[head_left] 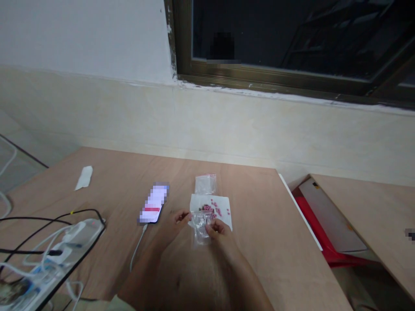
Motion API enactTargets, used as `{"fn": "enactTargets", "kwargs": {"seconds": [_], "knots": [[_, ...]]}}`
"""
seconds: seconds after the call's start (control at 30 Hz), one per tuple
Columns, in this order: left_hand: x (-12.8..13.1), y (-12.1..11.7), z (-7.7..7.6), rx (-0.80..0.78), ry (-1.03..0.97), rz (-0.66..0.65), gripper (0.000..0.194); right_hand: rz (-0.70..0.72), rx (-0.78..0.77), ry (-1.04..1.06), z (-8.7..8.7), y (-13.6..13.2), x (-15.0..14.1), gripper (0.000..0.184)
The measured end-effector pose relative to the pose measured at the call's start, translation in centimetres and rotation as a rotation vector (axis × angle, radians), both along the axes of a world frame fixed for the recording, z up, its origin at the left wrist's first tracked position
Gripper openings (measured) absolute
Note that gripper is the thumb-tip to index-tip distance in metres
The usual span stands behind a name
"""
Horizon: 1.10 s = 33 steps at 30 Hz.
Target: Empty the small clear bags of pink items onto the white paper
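Between my two hands is a small clear plastic zip bag point(201, 233), its opening toward the far side. My left hand point(179, 220) pinches the bag's upper left corner. On the other side, my right hand point(220, 231) has thumb and fingers closed on its right edge. Just beyond the bag lies a white sheet of paper point(225, 202) with small pink pieces point(207, 209) heaped and scattered on it. The bag covers part of the sheet's near edge. A second clear zip bag point(205, 184) with a reddish top strip lies flat behind the paper.
Left of my hands a lit phone point(154, 203) lies on the wooden table point(259, 259), with a white cable point(138, 248) attached. A power strip point(69, 250) with tangled cords fills the near left. A white paper scrap point(84, 177) lies far left; another table point(363, 203) stands right.
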<state>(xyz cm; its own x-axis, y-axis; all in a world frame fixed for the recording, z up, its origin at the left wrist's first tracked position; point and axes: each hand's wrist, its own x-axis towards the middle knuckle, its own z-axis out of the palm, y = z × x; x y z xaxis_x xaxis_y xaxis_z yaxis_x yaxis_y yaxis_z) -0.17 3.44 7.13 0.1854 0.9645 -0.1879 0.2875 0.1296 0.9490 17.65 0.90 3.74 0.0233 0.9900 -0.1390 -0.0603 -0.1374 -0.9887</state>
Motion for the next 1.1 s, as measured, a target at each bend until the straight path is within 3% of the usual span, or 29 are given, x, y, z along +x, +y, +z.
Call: {"fn": "enactTargets", "kwargs": {"seconds": [0.1,0.27,0.4,0.5,0.8,0.9,1.1], "knots": [[-0.5,0.3,-1.5,0.046,0.090,0.028,0.031,-0.080,0.020,-0.095,0.1,2.5,0.1,0.027],[-1.2,0.0,-4.6,0.217,0.331,0.018,0.025,-0.288,0.093,-0.321,1.2,10.5,-0.9,0.021],[-1.5,-0.2,-5.5,0.257,0.388,-0.009,0.023,-0.391,0.064,-0.473,1.6,14.2,-1.8,0.019],[-1.6,-0.3,-5.4,0.264,0.419,-0.032,0.022,-0.488,0.097,-0.570,0.8,12.7,-1.0,0.027],[-1.5,-0.8,-5.5,0.328,0.419,-0.031,0.022,-0.534,-0.041,-0.698,-3.2,0.8,4.3,0.033],[-1.4,-1.5,-5.2,0.308,0.413,-0.024,0.022,-0.504,0.012,-0.758,-3.8,-0.6,4.7,0.032],[-1.1,-2.9,-4.7,0.291,0.398,-0.004,0.021,-0.475,0.126,-1.005,-4.0,-0.8,4.3,0.028]]}}
